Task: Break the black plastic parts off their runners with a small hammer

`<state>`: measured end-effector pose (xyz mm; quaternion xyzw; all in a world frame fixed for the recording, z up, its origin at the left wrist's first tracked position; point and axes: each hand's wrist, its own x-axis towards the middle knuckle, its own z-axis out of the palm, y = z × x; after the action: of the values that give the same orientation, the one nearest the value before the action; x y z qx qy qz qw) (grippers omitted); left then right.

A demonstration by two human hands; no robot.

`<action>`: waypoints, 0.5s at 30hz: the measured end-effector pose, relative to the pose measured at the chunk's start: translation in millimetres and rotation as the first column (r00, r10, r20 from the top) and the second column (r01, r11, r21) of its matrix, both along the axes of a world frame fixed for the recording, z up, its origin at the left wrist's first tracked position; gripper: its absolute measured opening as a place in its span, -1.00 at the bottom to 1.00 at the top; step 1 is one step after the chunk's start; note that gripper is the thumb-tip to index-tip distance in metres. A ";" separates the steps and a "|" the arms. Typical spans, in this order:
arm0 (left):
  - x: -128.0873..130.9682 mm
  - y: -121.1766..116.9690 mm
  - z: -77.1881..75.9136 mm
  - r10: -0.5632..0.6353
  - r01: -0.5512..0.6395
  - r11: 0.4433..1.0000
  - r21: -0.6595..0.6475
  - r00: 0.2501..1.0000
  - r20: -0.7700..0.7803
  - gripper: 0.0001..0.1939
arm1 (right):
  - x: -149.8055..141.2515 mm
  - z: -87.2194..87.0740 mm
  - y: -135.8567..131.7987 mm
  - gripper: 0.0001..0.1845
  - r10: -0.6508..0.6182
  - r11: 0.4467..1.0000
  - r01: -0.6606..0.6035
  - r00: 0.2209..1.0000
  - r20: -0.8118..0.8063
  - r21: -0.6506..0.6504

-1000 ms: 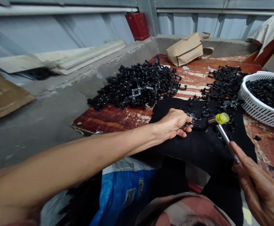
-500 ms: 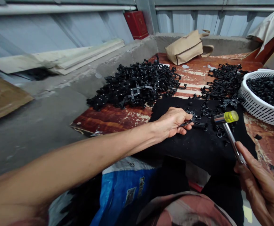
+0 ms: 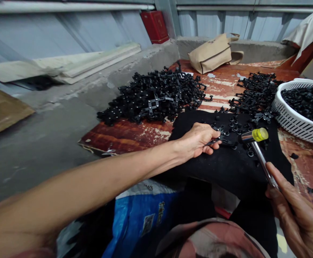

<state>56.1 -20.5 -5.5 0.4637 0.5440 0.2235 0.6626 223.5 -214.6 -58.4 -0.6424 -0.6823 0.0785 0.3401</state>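
Note:
My left hand (image 3: 202, 139) is closed on a black jointed linkage (image 3: 221, 136), pinched between thumb and fingers over a black cloth (image 3: 210, 166). Part of the linkage is hidden by the fingers. In my right hand (image 3: 293, 204) is a small mallet (image 3: 261, 157), gripped by its shiny metal handle. Its head, dark at one end and clear yellow at the other, hangs over the cloth just right of the linkage. Small black round-headed pieces (image 3: 234, 123) are scattered on the cloth beyond and beside the linkage.
A large heap of black linkages (image 3: 151, 95) lies at the back left, a smaller heap (image 3: 255, 93) at the back right. A white slatted basket (image 3: 293, 116) of black pieces stands right. Behind is a beige bag (image 3: 210, 55); below the board, a blue-and-white sack (image 3: 140, 218).
The mallet and my right hand have shifted slightly left, bringing the head closer to the linkage. My left hand keeps its hold in nearly the same place.

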 end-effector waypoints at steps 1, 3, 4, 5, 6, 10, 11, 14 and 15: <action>-0.1 0.1 -0.8 0.005 -0.005 1.000 0.003 1.000 0.003 -0.73 | -0.3 1.3 0.1 -0.38 0.005 1.000 -0.005 1.000 0.003 0.001; -0.2 0.4 -1.9 0.011 -0.011 1.000 0.009 1.000 0.005 -0.74 | -0.7 3.1 0.2 -0.38 0.014 1.000 -0.014 1.000 0.012 -0.002; -0.1 0.6 -2.3 0.012 -0.012 1.000 0.012 1.000 0.003 -0.74 | -0.6 3.4 0.1 -0.38 0.016 1.000 -0.016 1.000 0.016 -0.001; 0.0 0.7 -2.4 0.011 -0.011 1.000 0.017 1.000 -0.001 -0.74 | -0.2 3.2 0.1 -0.38 0.012 1.000 -0.012 1.000 0.019 0.001; 0.1 0.9 -2.3 0.007 -0.007 1.000 0.024 1.000 -0.006 -0.75 | 0.7 2.6 0.1 -0.38 0.005 1.000 -0.006 1.000 0.024 0.002; 0.9 1.5 -0.9 -0.001 0.003 0.999 0.049 0.999 -0.034 -0.78 | 6.9 -0.7 1.0 -0.36 0.040 0.999 -0.040 0.993 0.111 -0.001; 1.0 1.8 -0.7 0.000 0.002 0.999 0.053 0.999 -0.037 -0.79 | 8.2 -0.6 1.1 -0.36 0.056 0.998 -0.054 0.989 0.137 -0.017; 1.1 2.7 -1.4 -0.006 0.008 0.998 0.059 1.000 -0.031 -0.81 | 10.1 3.1 0.2 -0.37 0.045 0.999 -0.042 0.994 0.101 -0.034; 0.9 2.9 -2.1 -0.009 0.011 0.998 0.061 1.000 -0.029 -0.81 | 10.3 5.0 -0.1 -0.36 0.003 1.000 -0.002 0.999 0.045 -0.017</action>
<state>57.0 -17.6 -7.6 0.4897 0.5441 0.2299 0.6414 233.8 -214.7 -53.3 -0.6461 -0.6897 0.0703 0.3192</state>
